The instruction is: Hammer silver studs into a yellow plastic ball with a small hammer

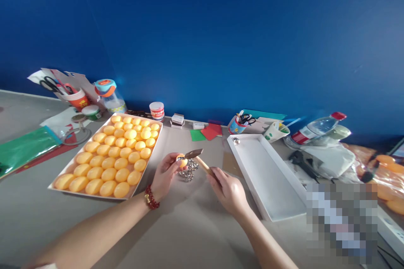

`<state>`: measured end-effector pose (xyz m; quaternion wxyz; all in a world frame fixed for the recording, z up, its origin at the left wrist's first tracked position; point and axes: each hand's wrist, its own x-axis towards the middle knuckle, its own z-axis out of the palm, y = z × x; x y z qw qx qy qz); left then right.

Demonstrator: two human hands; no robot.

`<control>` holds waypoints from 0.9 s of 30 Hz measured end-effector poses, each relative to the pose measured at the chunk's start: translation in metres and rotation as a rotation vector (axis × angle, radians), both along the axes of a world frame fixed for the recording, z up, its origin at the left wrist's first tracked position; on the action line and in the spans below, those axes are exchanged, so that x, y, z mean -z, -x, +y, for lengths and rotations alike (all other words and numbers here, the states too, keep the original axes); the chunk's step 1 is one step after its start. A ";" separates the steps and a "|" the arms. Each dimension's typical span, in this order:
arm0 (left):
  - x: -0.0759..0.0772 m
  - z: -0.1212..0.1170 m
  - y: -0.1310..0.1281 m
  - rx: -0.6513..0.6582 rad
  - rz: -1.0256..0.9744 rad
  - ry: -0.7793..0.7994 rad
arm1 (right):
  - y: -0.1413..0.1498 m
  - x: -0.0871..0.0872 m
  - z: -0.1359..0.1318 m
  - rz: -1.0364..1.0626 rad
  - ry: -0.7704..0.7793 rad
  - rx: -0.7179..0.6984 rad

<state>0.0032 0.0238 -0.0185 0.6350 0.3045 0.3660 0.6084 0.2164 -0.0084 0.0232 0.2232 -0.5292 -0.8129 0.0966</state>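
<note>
My left hand (164, 178), with a dark red beaded bracelet at the wrist, grips an orange ball (181, 159) between thumb and fingers. Something small and shiny sits at the ball's upper side, too small to name. Closed round a wooden handle, my right hand (229, 189) holds a hammer (204, 164) whose dark metal head reaches the ball's right side; I cannot tell if they touch. Just behind and below the ball lies a pile of small shiny silver pieces (188, 173) on the grey table. To the left, a shallow white box (146, 173) holds rows of orange balls (108, 162).
Right of my hands stands a long white tray (271, 180) with silver pieces (236, 140) in its far corner. Along the blue wall are a lidded tub (157, 111), red paper (212, 131), green paper (197, 135) and a pen cup (236, 126). A plastic bottle (315, 129) is farther right.
</note>
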 end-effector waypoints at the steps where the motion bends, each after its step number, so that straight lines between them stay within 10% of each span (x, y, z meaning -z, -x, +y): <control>1: 0.000 0.000 0.000 0.000 -0.002 -0.001 | 0.000 0.000 0.000 0.011 -0.007 0.005; 27: 0.000 0.000 0.001 -0.025 0.016 -0.011 | 0.001 -0.002 0.000 0.003 0.005 -0.013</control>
